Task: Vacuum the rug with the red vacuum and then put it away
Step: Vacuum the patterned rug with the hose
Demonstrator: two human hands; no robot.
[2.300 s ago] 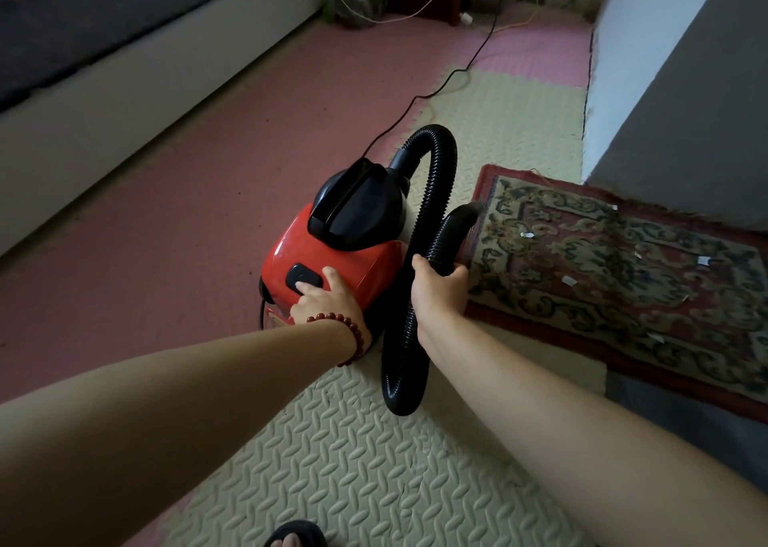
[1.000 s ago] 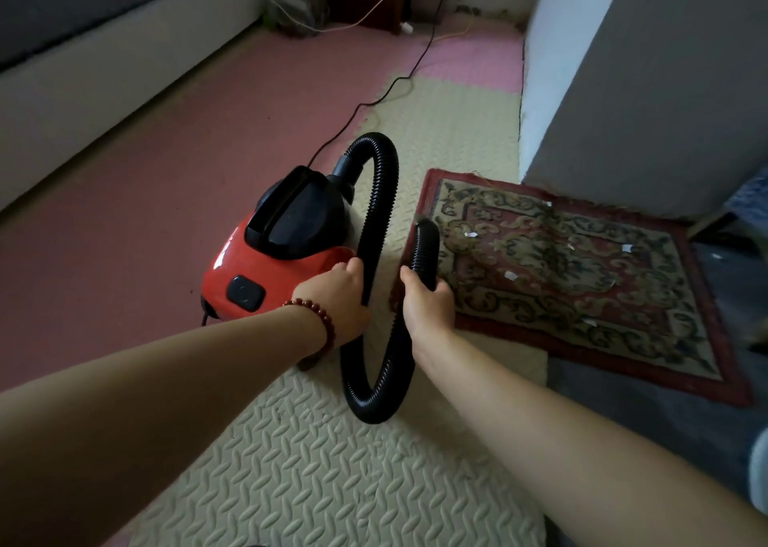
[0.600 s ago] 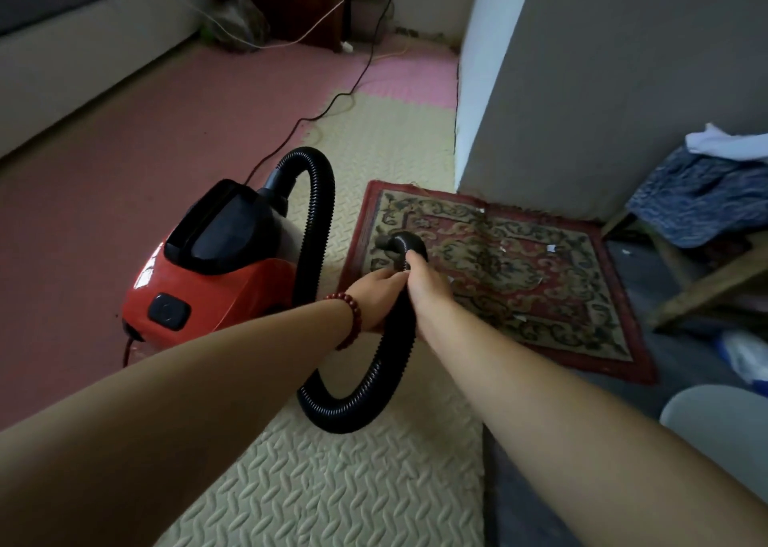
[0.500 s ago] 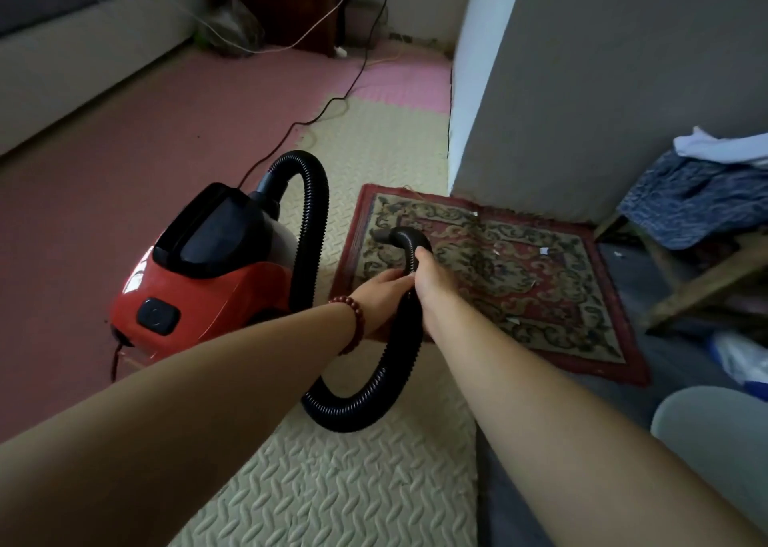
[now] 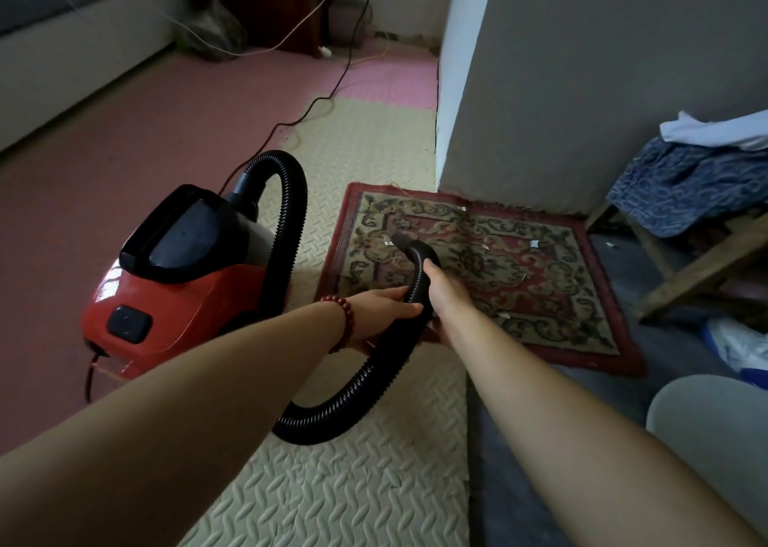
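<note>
The red vacuum [image 5: 183, 297] with its black top stands on the floor at the left. Its black ribbed hose [image 5: 353, 388] loops from the top, down to the mat and up into my hands. My right hand [image 5: 446, 293] grips the smooth nozzle end, whose mouth [image 5: 401, 239] rests over the left part of the patterned red rug [image 5: 519, 272]. My left hand [image 5: 384, 307], with a red bead bracelet on the wrist, holds the hose just below the right hand. Small white scraps [image 5: 535, 244] lie scattered on the rug.
A grey wall corner [image 5: 457, 130] stands right behind the rug. A wooden stool with blue cloth [image 5: 690, 197] is at the right. The black power cord [image 5: 307, 110] runs back across the beige foam mat [image 5: 365, 151]. A bed edge [image 5: 62, 60] lines the far left.
My left hand left the vacuum's button and took hold of the hose. The nozzle has moved from the rug's left edge onto the rug. My view has swung right.
</note>
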